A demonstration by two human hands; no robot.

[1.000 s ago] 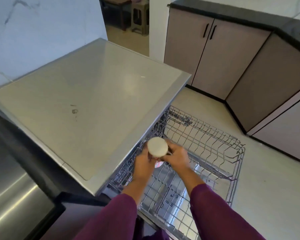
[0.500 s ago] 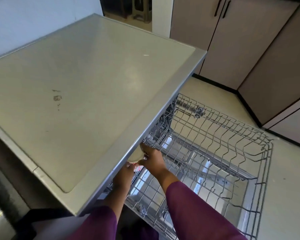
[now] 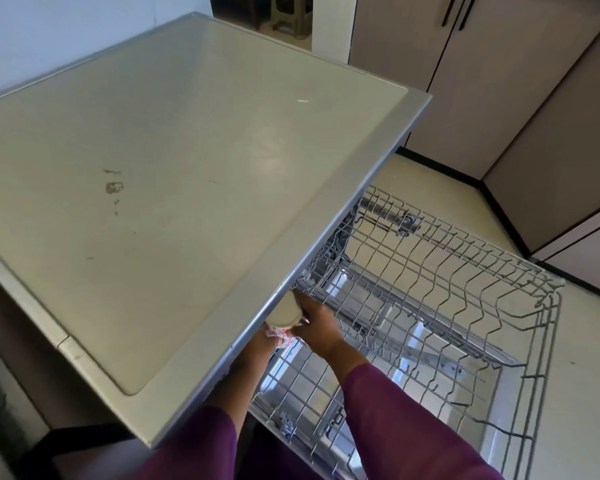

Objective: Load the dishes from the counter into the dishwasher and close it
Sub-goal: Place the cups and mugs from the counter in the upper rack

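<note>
The dishwasher's grey top (image 3: 187, 168) is spread from 9 to 12 o'clock, and its wire rack (image 3: 395, 296) is pulled out toward 4 o'clock. At the rack's 9 o'clock edge, the right hand (image 3: 317, 329) and the half-hidden left hand (image 3: 258, 344) are curled around an upturned, red-patterned cup (image 3: 284, 313). The cup is partly tucked beneath the top's front lip.
</note>
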